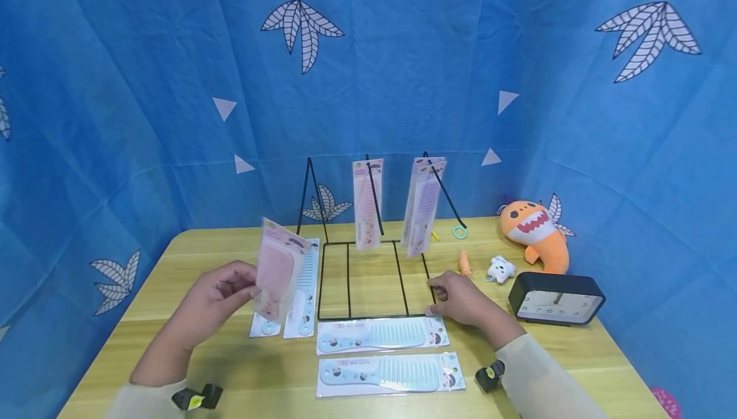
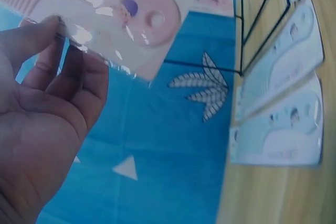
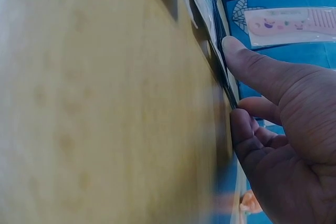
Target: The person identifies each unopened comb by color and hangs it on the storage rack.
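Observation:
My left hand [image 1: 221,291] pinches a pink comb in clear packaging [image 1: 276,273] by its edge, holding it up left of the black wire display rack [image 1: 348,281]. The left wrist view shows the thumb along the edge of the pack, near the comb's teeth. At the rack's front right corner, my right hand [image 1: 460,297] grips the thin base wire between thumb and fingers. From the middle hook hangs a packaged pink comb [image 1: 367,205]; purple combs in packs [image 1: 425,208] hang from the right hook. The left hook carries nothing.
Two packaged blue combs lie crosswise before the rack, a nearer one [image 1: 391,373] and a farther one [image 1: 380,334]. Two more blue packs [image 1: 302,291] lie along its left side. To the right are a black clock [image 1: 557,297], an orange shark plush [image 1: 535,230] and small toys [image 1: 501,269].

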Demonstrator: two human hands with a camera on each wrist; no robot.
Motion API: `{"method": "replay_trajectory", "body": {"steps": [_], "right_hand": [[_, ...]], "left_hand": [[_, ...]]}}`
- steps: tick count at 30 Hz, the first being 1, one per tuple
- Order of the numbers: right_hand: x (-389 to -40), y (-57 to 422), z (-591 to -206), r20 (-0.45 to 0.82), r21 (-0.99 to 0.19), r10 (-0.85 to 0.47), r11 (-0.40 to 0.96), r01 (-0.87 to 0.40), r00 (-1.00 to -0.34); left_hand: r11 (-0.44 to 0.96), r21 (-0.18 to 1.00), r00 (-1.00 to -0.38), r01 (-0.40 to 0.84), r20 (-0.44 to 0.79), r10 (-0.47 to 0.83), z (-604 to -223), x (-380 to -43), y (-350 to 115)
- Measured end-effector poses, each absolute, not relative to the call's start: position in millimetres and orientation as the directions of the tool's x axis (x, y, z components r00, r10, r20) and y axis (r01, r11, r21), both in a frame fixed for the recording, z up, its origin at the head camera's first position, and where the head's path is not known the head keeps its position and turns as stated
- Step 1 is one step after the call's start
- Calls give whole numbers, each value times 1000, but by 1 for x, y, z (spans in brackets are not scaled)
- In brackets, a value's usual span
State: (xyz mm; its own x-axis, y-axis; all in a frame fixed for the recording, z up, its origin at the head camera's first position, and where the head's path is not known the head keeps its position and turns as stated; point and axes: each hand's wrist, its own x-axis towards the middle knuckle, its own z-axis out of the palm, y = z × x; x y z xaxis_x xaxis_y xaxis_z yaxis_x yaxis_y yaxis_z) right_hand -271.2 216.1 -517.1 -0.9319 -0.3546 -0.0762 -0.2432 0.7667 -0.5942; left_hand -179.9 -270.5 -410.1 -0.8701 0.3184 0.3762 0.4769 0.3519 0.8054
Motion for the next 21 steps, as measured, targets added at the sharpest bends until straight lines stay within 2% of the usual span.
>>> {"method": "replay_trajectory", "body": {"steps": [11,21], "right_hand": [[-270,216,-514,-72,-595,-360,764,-249,-930],[-270,216,-516,-73,-589,-368,766,-258,-927]], "left_hand": [[508,757,-910,411,306,279,-403,-166,-234],[518,778,-930,355,239,278,-417,-172,-209]]}}
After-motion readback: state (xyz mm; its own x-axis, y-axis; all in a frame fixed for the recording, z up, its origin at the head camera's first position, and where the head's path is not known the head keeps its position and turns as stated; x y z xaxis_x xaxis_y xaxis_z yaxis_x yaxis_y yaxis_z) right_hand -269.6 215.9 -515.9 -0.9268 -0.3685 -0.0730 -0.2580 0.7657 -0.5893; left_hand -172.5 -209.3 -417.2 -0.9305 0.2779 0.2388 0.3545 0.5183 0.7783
